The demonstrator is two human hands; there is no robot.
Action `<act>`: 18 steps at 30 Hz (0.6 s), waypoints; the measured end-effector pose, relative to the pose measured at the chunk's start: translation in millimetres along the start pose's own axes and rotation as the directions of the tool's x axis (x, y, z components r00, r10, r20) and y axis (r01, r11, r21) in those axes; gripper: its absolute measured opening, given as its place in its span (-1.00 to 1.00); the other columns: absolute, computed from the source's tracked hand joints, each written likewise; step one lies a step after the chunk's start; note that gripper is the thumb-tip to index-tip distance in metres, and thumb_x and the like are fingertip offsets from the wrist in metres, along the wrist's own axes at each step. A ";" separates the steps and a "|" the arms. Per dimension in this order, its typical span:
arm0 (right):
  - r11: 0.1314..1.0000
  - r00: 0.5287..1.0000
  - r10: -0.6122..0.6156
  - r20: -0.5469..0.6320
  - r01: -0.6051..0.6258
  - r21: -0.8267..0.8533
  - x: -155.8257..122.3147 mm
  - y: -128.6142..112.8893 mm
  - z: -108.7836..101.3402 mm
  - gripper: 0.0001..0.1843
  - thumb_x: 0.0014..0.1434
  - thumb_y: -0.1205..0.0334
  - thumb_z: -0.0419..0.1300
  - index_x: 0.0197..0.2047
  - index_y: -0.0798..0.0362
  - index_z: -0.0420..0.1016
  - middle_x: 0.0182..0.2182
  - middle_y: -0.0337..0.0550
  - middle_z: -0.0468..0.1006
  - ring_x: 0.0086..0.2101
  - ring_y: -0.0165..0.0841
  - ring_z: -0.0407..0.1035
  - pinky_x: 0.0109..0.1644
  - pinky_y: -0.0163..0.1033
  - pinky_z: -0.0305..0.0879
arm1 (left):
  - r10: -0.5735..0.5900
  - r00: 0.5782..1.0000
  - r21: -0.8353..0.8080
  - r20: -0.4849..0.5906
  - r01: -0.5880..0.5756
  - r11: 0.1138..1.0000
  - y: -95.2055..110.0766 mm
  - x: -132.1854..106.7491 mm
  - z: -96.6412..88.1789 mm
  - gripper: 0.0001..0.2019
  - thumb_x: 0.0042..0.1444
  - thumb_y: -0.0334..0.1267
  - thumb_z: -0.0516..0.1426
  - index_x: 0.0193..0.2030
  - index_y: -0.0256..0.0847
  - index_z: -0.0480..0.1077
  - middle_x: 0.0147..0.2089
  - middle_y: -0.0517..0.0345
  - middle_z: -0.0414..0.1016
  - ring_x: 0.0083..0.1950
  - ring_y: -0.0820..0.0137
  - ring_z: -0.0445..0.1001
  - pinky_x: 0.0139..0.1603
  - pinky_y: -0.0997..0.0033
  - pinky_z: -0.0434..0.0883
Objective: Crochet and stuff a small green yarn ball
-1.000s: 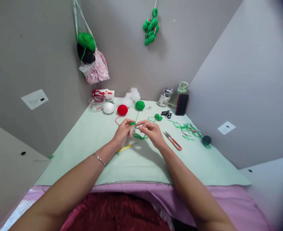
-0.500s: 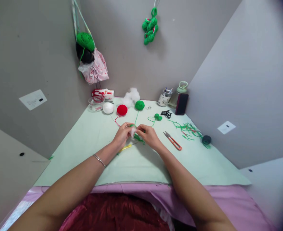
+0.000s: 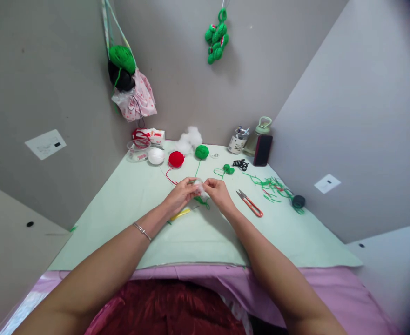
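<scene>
A tuft of white stuffing [image 3: 200, 188] shows between my two hands above the middle of the table. My left hand [image 3: 182, 194] is closed with the stuffing at its fingertips; the green crochet work by it is mostly hidden. With thumb and fingers pinched, my right hand [image 3: 217, 190] grips the stuffing from the other side. Loose green yarn [image 3: 202, 201] lies just under the hands. Close to my left wrist rests a yellow-handled crochet hook [image 3: 181, 214]. Behind the hands sits a green yarn ball [image 3: 202, 152], its strand running toward them.
Orange-handled thread snips [image 3: 250, 204] lie to the right, near green yarn scraps [image 3: 272, 186] and a black roll [image 3: 298, 201]. Along the back stand a red yarn ball [image 3: 176, 159], a white yarn ball [image 3: 156, 156], a stuffing pile [image 3: 190, 139], a pen cup [image 3: 237, 142] and a phone [image 3: 262, 150].
Both hands have shifted slightly, the left one to the right. The white stuffing has moved right and up between them. The green piece at the left fingers shows less than before.
</scene>
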State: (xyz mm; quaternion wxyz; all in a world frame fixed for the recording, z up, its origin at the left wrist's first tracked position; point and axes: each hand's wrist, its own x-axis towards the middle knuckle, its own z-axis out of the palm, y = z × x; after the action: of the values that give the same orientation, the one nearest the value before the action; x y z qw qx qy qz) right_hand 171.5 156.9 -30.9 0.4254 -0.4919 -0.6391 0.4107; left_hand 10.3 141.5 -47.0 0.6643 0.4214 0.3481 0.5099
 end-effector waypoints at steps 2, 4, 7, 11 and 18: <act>1.000 1.000 -0.001 0.007 0.001 0.014 -2.3 -2.9 0.2 -0.67 -0.03 -0.05 0.23 -0.57 -0.01 0.29 -0.64 -0.37 0.19 -0.52 -0.46 0.00 -0.41 -0.27 -0.07 | 0.018 1.000 0.036 -0.006 -0.018 0.999 -1.4 0.3 0.2 -0.76 0.35 -0.20 0.23 0.06 -0.28 0.47 -0.06 0.06 0.56 -0.16 0.36 0.57 -0.16 0.28 0.60; 1.000 0.999 -0.004 0.039 0.003 0.031 -6.1 -7.7 1.2 -0.69 -0.01 -0.04 0.23 -0.55 0.00 0.31 -0.62 -0.36 0.21 -0.50 -0.44 0.02 -0.40 -0.27 -0.05 | 0.039 0.999 0.080 -0.028 -0.037 0.996 -3.0 1.7 -0.9 -0.75 0.36 -0.19 0.22 0.07 -0.28 0.47 -0.07 0.07 0.56 -0.19 0.38 0.56 -0.19 0.30 0.59; 0.998 0.995 0.003 0.101 -0.010 0.069 -12.1 -15.1 4.4 -0.67 0.05 -0.05 0.22 -0.52 0.00 0.32 -0.61 -0.35 0.22 -0.50 -0.43 0.05 -0.40 -0.28 -0.02 | 0.069 0.995 0.157 -0.071 -0.057 0.986 -4.5 4.2 -3.7 -0.73 0.37 -0.16 0.21 0.09 -0.28 0.46 -0.07 0.06 0.56 -0.21 0.39 0.56 -0.23 0.32 0.58; 0.988 0.992 0.042 0.122 -0.059 0.139 -14.7 -17.7 9.0 -0.54 0.09 -0.19 0.20 -0.55 -0.03 0.20 -0.63 -0.39 0.10 -0.54 -0.46 -0.01 -0.44 -0.28 -0.03 | 0.106 0.990 0.249 -0.098 -0.078 0.965 -4.5 4.4 -5.5 -0.75 0.36 -0.17 0.22 0.06 -0.28 0.46 -0.11 0.09 0.55 -0.26 0.42 0.54 -0.28 0.37 0.56; 0.980 0.988 0.103 0.119 -0.121 0.156 -9.9 -6.0 8.9 -0.55 0.00 -0.15 0.30 -0.56 -0.01 0.25 -0.66 -0.40 0.19 -0.58 -0.50 -0.01 -0.46 -0.30 -0.06 | 0.152 0.983 0.270 -0.099 -0.121 0.955 -1.9 -1.9 0.3 -0.83 0.34 -0.24 0.24 -0.04 -0.29 0.46 -0.26 0.20 0.49 -0.38 0.48 0.44 -0.34 0.43 0.49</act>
State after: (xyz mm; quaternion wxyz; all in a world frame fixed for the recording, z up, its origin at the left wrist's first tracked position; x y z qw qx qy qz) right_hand 162.9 145.2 -29.4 0.4042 -0.4671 -0.5973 0.5115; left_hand 10.8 139.4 -48.6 0.5441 0.4978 0.4213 0.5280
